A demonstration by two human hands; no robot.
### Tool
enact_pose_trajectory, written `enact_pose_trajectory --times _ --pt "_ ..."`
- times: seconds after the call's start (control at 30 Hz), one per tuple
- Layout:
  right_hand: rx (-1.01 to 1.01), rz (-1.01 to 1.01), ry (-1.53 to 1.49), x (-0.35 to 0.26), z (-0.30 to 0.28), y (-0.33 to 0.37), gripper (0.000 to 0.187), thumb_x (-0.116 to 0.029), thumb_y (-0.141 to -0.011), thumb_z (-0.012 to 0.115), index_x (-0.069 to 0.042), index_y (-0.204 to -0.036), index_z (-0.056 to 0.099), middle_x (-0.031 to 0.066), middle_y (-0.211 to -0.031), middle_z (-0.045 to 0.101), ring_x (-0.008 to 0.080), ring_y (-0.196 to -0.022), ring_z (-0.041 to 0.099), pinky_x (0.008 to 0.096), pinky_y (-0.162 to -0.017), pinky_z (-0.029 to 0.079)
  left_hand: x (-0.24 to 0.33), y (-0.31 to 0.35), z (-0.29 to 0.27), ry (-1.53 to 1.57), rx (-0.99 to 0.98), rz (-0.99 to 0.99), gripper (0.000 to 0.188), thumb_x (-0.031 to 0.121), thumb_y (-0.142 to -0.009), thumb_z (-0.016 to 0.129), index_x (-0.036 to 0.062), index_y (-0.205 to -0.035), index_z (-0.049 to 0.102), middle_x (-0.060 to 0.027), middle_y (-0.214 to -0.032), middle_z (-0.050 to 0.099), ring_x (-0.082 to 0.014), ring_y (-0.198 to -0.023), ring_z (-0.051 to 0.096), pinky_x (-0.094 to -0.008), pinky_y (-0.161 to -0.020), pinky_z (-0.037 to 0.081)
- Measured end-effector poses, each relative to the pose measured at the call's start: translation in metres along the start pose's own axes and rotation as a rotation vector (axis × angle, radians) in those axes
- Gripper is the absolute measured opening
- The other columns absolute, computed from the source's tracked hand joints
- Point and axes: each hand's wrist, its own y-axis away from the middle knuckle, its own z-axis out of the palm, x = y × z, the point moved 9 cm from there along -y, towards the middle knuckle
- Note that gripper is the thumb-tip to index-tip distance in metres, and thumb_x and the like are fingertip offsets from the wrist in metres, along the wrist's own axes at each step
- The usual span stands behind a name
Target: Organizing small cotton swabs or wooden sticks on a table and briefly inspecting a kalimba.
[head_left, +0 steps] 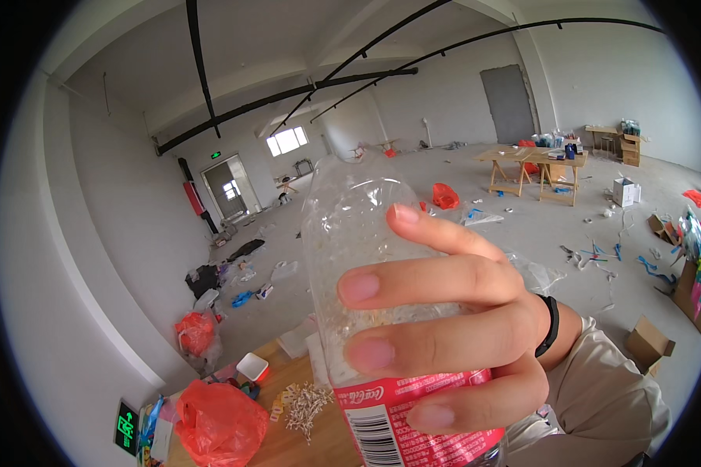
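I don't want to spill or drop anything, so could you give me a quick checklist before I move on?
1. Right hand on the bottle: ok, its fingers lie across the near side.
2. Thumb supporting the far side: cannot tell, it is hidden.
3. Left hand ready to help: not ok, out of view.
4. Cap on the bottle: cannot tell, the top is indistinct.
5. White sticks contained: not ok, heaped loosely on the table.
6. Red bag on the table: ok.
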Motion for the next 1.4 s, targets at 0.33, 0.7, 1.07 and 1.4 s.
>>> enact_pose_trajectory --times 0.33,0.7,1.07,1.4 --pt "-0.037 0.017 0.013 -0.001 -0.002 0.001 0.038 -0.011 -0.091 0.075 -0.015 -0.120 0.052 0.0119 -0.120 0.066 0.0400 -0.108 0.070 0.0668 -0.114 0.041 -0.024 -0.028 -0.030 -0.068 -0.020 -0.068 0.051 0.030 -0.108 0.053 -0.0003 -0.148 0.047 -0.0004 -0.083 0.053 -0.0138 -0.069 0.049 -0.0313 -0.068 0.047" --pt "-0.244 0.354 -0.177 -0.026 0.006 0.080 0.030 -0.010 -0.091 0.070 -0.006 -0.120 0.065 0.0174 -0.126 0.067 0.0351 -0.112 0.071 0.0508 -0.104 0.055 -0.013 -0.010 -0.017 -0.129 -0.027 -0.043 0.051 0.033 -0.108 0.054 0.0040 -0.149 0.048 -0.0032 -0.095 0.056 -0.0157 -0.078 0.052 -0.0331 -0.076 0.050" --pt "-0.330 0.657 -0.607 -0.061 0.007 0.136 0.038 -0.020 -0.095 0.073 0.004 -0.125 0.066 0.0225 -0.119 0.069 0.0360 -0.099 0.074 0.0423 -0.083 0.062 0.091 0.076 0.086 -0.432 -0.260 0.268 0.059 0.043 -0.105 0.058 0.0191 -0.157 0.044 -0.0054 -0.122 0.053 -0.0220 -0.104 0.054 -0.0409 -0.095 0.051" --pt "-0.403 0.894 -1.144 -0.104 0.035 0.187 0.056 -0.026 -0.092 0.079 0.000 -0.136 0.057 0.0182 -0.127 0.066 0.0341 -0.104 0.071 0.0409 -0.085 0.059 0.182 0.190 0.178 -0.257 -0.417 0.636 0.055 0.048 -0.104 0.059 -0.0051 -0.118 0.057 -0.0101 -0.102 0.059 -0.0176 -0.090 0.057 -0.0324 -0.082 0.047"
